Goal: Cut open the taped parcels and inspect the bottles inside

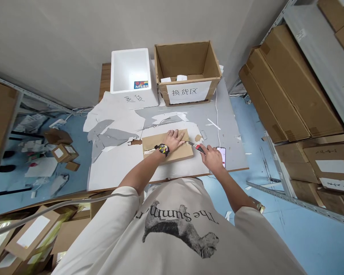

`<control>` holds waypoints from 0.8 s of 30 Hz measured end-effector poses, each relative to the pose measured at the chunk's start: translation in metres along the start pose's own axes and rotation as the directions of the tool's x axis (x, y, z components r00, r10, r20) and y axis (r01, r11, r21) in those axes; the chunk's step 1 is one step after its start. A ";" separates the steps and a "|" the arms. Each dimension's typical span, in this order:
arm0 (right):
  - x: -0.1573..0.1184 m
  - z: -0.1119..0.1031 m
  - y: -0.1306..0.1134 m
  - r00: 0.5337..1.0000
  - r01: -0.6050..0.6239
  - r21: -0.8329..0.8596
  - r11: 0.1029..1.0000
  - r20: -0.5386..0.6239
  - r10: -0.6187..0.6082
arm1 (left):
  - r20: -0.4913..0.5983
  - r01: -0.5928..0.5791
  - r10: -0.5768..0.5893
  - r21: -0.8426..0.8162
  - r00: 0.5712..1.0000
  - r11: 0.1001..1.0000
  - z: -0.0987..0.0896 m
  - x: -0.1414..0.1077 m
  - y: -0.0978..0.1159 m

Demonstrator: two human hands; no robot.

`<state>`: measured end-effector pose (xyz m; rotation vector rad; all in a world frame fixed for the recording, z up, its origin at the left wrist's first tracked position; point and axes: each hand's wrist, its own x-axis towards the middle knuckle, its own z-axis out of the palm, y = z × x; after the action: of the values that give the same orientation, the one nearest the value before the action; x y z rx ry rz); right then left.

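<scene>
A flat brown cardboard box (pixel 186 153) lies on the worktable in front of me, with clear tape at its left end. My left hand (pixel 173 142) rests on top of it, fingers stretched out and pressing flat; a watch (pixel 162 149) is on that wrist. In my right hand (pixel 211 157) is a red and black utility knife (pixel 200 148), gripped by the handle. Its blade points left, at the box's right part, close to my left fingers. Whether the tip touches the cardboard I cannot tell. A phone (pixel 222 156) lies just right of my right hand, with a white cable attached.
At the table's back stand a white foam box (pixel 114 72) with a small coloured packet inside and an open cardboard carton (pixel 186 61) with a paper sign. Torn paper covers the tabletop (pixel 226 126). Shelves with cartons (pixel 292 88) flank the right; several boxes (pixel 31 236) fill the lower left.
</scene>
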<state>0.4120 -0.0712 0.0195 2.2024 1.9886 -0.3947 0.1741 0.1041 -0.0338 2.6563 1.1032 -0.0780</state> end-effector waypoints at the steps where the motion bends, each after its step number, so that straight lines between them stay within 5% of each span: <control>1: 0.001 0.000 -0.004 1.000 -0.009 -0.003 1.000 0.004 0.009 | 0.000 -0.005 0.005 -0.006 1.000 1.000 -0.001 0.001 -0.001; 10: 0.007 -0.011 -0.012 1.000 0.024 -0.006 1.000 0.012 -0.024 | 0.039 -0.067 0.066 0.007 0.997 0.998 -0.003 0.003 -0.015; 20: 0.039 -0.018 0.026 0.945 0.319 0.003 0.948 0.072 -0.318 | -0.009 -0.203 0.204 0.059 0.979 0.977 0.004 -0.012 -0.028; 24: 0.036 -0.015 0.036 0.934 0.350 -0.006 0.937 0.079 -0.348 | -0.037 -0.194 0.196 0.038 0.980 0.980 0.007 -0.022 -0.023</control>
<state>0.4521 -0.0366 0.0209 1.7871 2.3307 -0.4894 0.1431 0.1030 -0.0425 2.7927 0.8538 -0.0056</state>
